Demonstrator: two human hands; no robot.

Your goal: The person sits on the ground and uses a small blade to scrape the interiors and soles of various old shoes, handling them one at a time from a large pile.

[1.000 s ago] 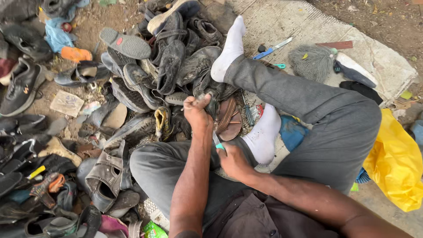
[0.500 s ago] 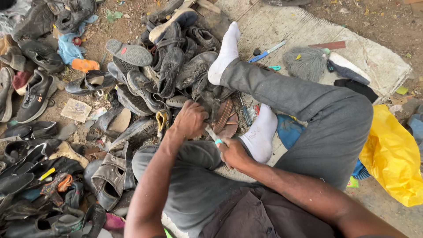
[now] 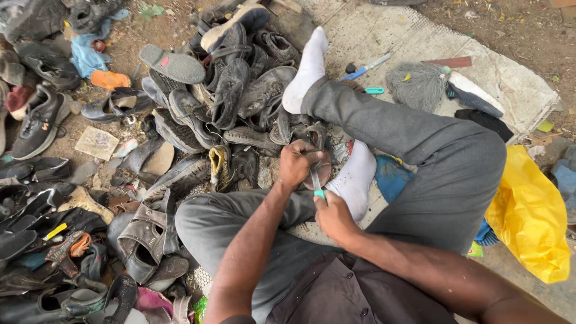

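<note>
The brown sandal [image 3: 321, 171] sits at the centre of your view, propped against your white-socked foot [image 3: 355, 177] just above your lap. Your left hand [image 3: 295, 163] is clenched around its near edge, gripping it from the 9 o'clock side. Your right hand [image 3: 333, 217], at 6 o'clock from the sandal, is closed around a small tool with a teal handle [image 3: 316, 183], whose tip rests on the sandal's sole.

Your grey-trousered legs [image 3: 420, 150] are folded around this spot, and your other socked foot [image 3: 306, 69] stretches toward 12 o'clock. From 9 to 12 o'clock a heap of worn dark shoes [image 3: 228, 96] spreads over the dirt. At 1 o'clock, on the concrete slab [image 3: 420, 42], lie a blue-handled tool [image 3: 363, 69] and a grey brush head [image 3: 417, 84]. At 3 o'clock a yellow plastic bag [image 3: 531, 216] lies just beside your knee.
</note>
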